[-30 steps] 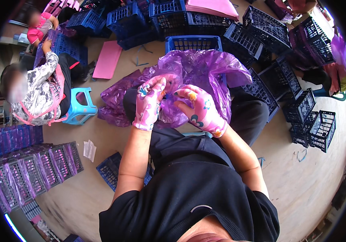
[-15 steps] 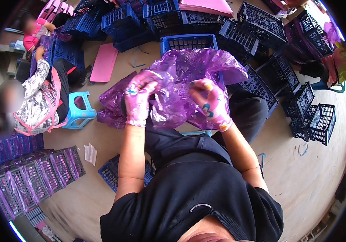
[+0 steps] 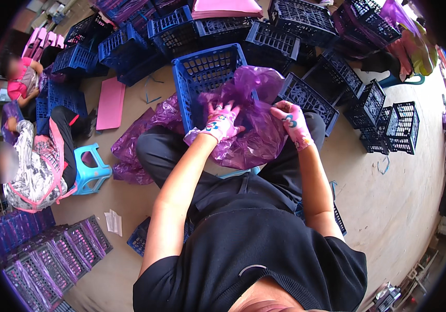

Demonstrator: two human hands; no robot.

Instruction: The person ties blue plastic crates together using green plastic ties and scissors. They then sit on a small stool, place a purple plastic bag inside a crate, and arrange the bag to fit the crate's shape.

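Observation:
A blue plastic crate (image 3: 185, 70) stands before my legs, its open top showing. A crumpled, shiny purple plastic bag (image 3: 256, 143) lies partly in it and spills over its near right side. My left hand (image 3: 220, 122), in a pink flowered glove, rests with fingers spread on the bag at the crate's mouth. On the right, my right hand (image 3: 292, 124), gloved alike, pinches the bag's edge between thumb and fingers. More purple plastic film (image 3: 134, 143) lies on the floor beside my left knee.
Stacked dark blue crates (image 3: 306, 23) fill the far side, with pink sheets (image 3: 225, 8) on top. A pink board (image 3: 110, 104) lies on the floor. At left, one person sits near a light blue stool (image 3: 92, 169), another farther back. Purple-wrapped crates (image 3: 59, 252) stand lower left.
My left hand has moved from holding up the bag to lying spread on it at the crate. The bag has come down partly into the crate, uncovering more of it. My right hand grips the bag's edge.

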